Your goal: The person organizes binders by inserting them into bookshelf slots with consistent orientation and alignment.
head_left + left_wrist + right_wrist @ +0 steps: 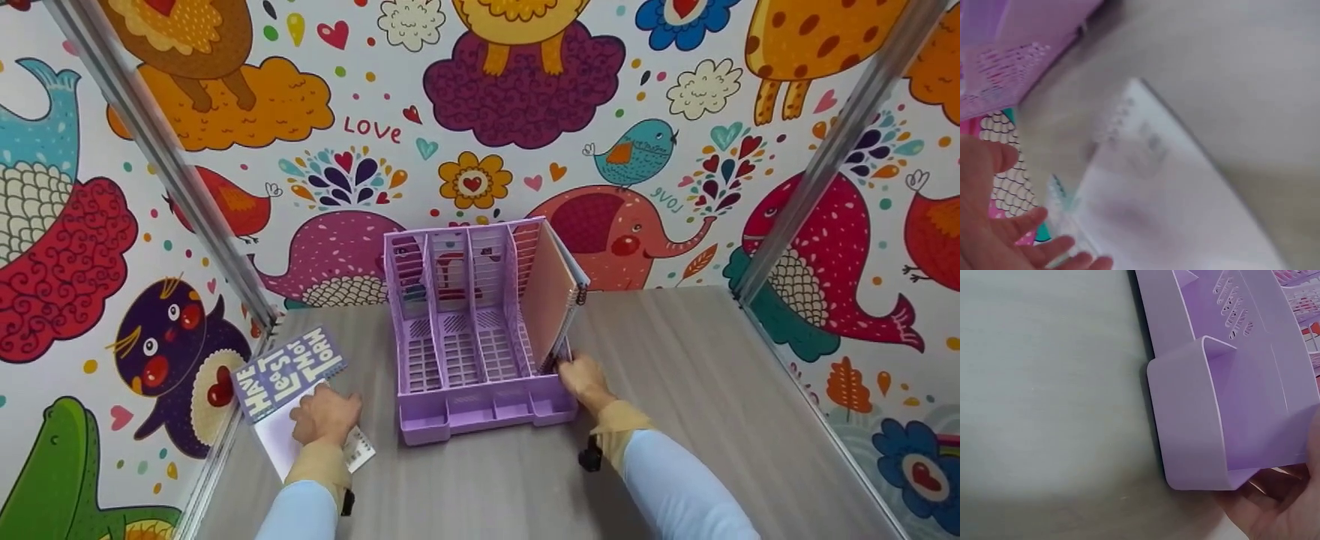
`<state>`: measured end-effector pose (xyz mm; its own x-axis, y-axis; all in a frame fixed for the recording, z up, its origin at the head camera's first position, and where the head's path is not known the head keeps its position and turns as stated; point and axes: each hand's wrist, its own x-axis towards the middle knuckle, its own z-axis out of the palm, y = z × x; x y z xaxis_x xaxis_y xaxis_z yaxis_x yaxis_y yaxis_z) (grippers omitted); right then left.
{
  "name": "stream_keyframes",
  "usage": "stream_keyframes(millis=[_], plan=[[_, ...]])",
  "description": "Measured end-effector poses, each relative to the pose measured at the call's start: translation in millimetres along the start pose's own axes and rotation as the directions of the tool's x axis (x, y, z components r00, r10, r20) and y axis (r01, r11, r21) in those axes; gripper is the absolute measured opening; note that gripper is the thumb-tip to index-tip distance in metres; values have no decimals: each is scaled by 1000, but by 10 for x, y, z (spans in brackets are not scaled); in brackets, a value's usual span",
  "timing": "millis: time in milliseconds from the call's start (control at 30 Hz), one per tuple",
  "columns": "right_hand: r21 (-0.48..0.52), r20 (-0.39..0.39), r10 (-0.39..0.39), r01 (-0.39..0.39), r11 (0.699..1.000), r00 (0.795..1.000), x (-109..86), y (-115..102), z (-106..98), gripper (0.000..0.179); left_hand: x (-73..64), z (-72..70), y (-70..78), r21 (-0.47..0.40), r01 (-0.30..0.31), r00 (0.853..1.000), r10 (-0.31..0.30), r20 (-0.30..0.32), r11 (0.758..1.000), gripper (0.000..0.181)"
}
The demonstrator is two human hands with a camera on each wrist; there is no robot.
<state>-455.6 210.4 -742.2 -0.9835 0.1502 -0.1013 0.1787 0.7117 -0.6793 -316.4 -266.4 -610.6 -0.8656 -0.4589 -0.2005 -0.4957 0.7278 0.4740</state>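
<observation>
A purple file rack with upright dividers stands against the back wall. In its rightmost slot lean spiral notebooks. My right hand grips the rack's front right side; in the right wrist view, fingers curl against the outside of the front compartment. To the left, a purple notebook with large lettering lies on the table. Beside it lies a white spiral-bound pad, blurred in the left wrist view. Over this pad is my left hand, fingers spread and loosely bent, seemingly holding nothing.
The wood-grain tabletop extends to both sides of the rack. Walls with cartoon animals enclose the back and sides, with metal posts at the corners.
</observation>
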Motion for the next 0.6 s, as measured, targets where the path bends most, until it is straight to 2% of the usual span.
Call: stream_keyframes(millis=[133,333,467,600], plan=[[-29,32,-17,18,999,999,19,3,-4,40,20,134,-115,45,90,996,-91,11,995,89],[-89,43,-57,61,994,997,-26,-104,-34,34,78,272,-234,-9,212,975,-210,69,977,117],[-115,46,-66,71,991,997,-30,-114,-37,31,87,337,-298,-9,227,970,-225,93,974,125],[-116,65,-65,72,991,996,33,-43,-60,26,-27,298,-225,46,206,975,-209,71,977,116]])
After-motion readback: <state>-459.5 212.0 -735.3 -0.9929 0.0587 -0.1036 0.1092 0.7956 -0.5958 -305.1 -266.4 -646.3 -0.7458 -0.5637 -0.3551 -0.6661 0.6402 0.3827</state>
